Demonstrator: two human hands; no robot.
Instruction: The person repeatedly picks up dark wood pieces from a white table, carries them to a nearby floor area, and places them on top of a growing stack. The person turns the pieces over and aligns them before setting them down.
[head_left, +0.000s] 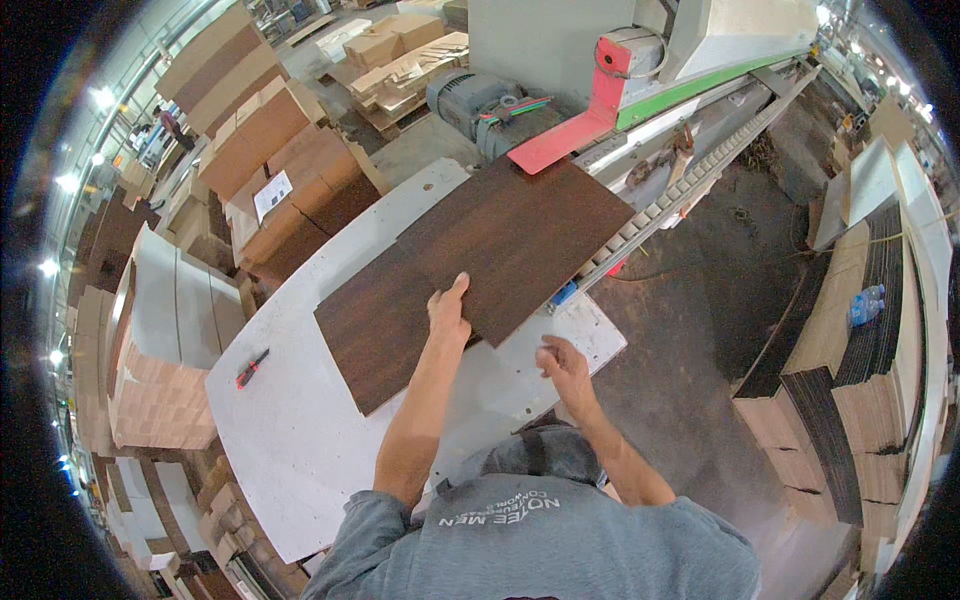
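Two dark brown wood-grain boards lie end to end and slightly offset: a left board (pixel 365 330) on a white work table (pixel 290 430), and a right board (pixel 540 240) reaching to the machine's conveyor chain (pixel 690 180). My left hand (pixel 450 312) is closed on the near edge where the boards meet, its thumb on top; the fingers under the edge are hidden. Just off the right board's near edge is my right hand (pixel 567 370), apart from it. Its fingers are loosely bent, with nothing visible in them. A red guard plate (pixel 560 143) overhangs the right board's far corner.
A red-and-black hand tool (pixel 253 369) lies on the table's left. Beyond the table sits a grey motor (pixel 475 100). Stacked brown boards (pixel 300 190) stand at left, and black-and-tan panel stacks (pixel 830 400) at right, with a plastic bottle (pixel 866 305) on top.
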